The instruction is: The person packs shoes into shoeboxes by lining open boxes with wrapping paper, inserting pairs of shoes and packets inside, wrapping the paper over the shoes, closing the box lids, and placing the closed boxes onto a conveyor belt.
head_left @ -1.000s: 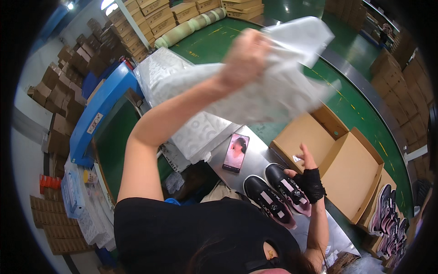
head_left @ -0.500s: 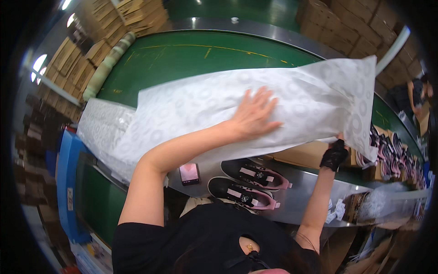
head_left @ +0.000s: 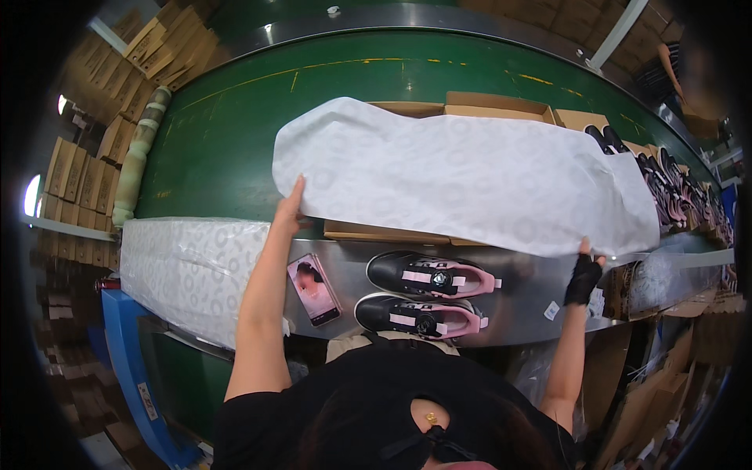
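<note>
holding sheet: person's two hands at near edge of white patterned paper sheet [head_left: 439,176], spread above open cardboard box [head_left: 497,103], hiding most of it.
left hand [head_left: 291,210]: at sheet's near left corner, fingers partly hidden; cannot tell if pinched or just touching.
right hand [head_left: 585,272]: in black half-glove [head_left: 581,283], fingers clamped on near edge, toward right end.
shoe pair [head_left: 388,272]: black and pink, side by side on metal counter [head_left: 517,274], toes left, nearer the person than box.
phone [head_left: 315,290]: on counter, left of shoe pair, screen lit.
wrapped pack [head_left: 196,262]: same pattern, left of phone.
slip risk: weak left hold or uneven pull could drop that end onto green belt [head_left: 227,149], sheet skewed.
snag risk: right end overlaps row of shoes [head_left: 666,184] in view, contact unclear; dragging there could crease or tear it.
sweep risk: near edge let low might brush shoe pair.
</note>
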Demonstrator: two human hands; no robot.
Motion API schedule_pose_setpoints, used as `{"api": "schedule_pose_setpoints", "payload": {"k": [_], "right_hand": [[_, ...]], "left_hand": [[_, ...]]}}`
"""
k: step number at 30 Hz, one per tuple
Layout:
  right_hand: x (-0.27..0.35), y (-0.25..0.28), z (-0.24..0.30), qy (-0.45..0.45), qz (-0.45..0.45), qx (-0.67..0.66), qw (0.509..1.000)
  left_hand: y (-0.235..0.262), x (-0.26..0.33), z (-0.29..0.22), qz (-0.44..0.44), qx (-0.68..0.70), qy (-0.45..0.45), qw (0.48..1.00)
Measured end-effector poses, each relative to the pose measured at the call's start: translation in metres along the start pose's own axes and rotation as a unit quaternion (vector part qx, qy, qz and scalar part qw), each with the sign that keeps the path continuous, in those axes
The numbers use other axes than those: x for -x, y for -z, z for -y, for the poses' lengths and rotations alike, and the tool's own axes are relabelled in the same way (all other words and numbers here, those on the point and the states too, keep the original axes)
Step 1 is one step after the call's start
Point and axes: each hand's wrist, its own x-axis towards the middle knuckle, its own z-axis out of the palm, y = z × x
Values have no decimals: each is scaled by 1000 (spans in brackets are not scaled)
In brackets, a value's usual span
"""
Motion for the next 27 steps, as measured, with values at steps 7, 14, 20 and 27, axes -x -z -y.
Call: {"api": "schedule_pose_setpoints", "payload": {"k": [7,14,20,27], "right_hand": [[176,-34,48,360,499,228,754],[196,-63,64,541,509,274,611],[136,-101,182,31,607,2,794],[57,-148,124,-275,298,-390,827]], "left_hand": [[-62,4,49,131,196,-131,963],[-64,44,48,-18,26,-224,974],[-50,50,46,-39,24,-275,960],[-39,2,76,-187,-10,-451,873]]}}
